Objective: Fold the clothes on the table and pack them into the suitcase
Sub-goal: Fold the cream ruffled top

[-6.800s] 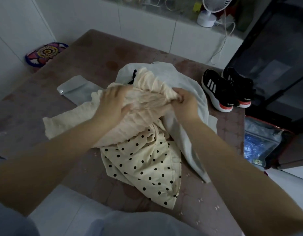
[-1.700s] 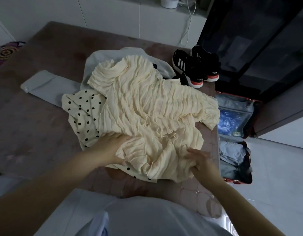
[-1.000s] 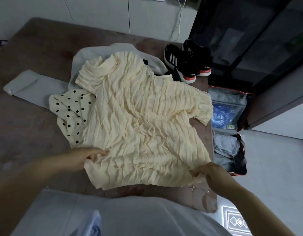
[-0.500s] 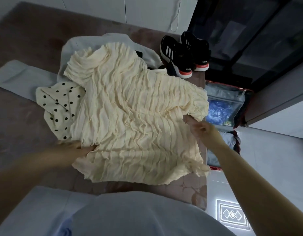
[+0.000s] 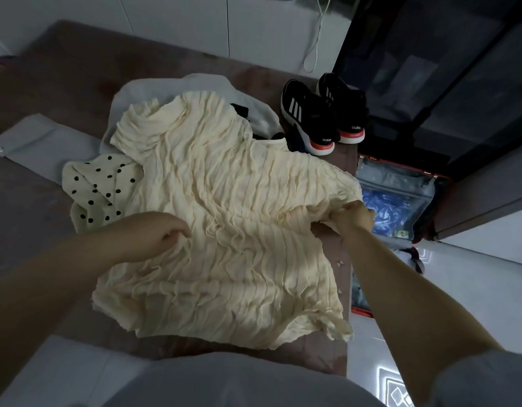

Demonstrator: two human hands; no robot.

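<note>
A cream crinkled top [image 5: 224,218] lies spread face up over the brown table [image 5: 33,201]. My left hand [image 5: 157,233] pinches its fabric at the left side, about mid-length. My right hand [image 5: 353,218] grips the right sleeve at the table's right edge. Under the top lie a cream polka-dot garment [image 5: 98,183] to the left and a pale grey garment [image 5: 142,92] behind. The open suitcase [image 5: 400,183] sits on the floor to the right of the table, with blue plastic-wrapped contents inside.
A pair of black sneakers [image 5: 321,113] stands at the table's far right corner. A folded pale grey piece [image 5: 36,139] lies at the left. A dark cabinet [image 5: 444,69] rises behind the suitcase. White floor tiles lie to the right and near me.
My left hand moved from the hem corner up and inward onto the top's left side. My right hand shifted slightly and now grips the right sleeve. The camera tilted a little.
</note>
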